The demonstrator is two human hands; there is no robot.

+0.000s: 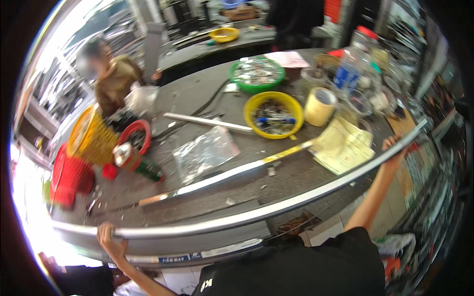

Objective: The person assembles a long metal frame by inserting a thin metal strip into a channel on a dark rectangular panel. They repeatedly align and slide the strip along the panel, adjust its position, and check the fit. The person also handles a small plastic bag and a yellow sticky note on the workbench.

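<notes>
A long silver metal bar [261, 212], apparently an aluminium profile, runs across the near edge of the workbench [207, 118]. My left hand [110, 241] is closed around it near its left end. Toward the right end, my right hand [393, 149] grips the same bar with its fingers wrapped over it. Just beyond lies a second long strip [224, 178], partly white and partly yellow. Yellow paper sheets [344, 148] rest near my right hand, and a clear plastic bag [205, 152] lies flat in the middle.
Yellow [250, 109] and green [269, 88] basins hold small parts. A tape roll [320, 107] and clear jars [351, 66] crowd the right. At left stand a spray can [133, 159], red bowl [144, 134] and yellow basket [94, 138]. Across the bench is another person [117, 81].
</notes>
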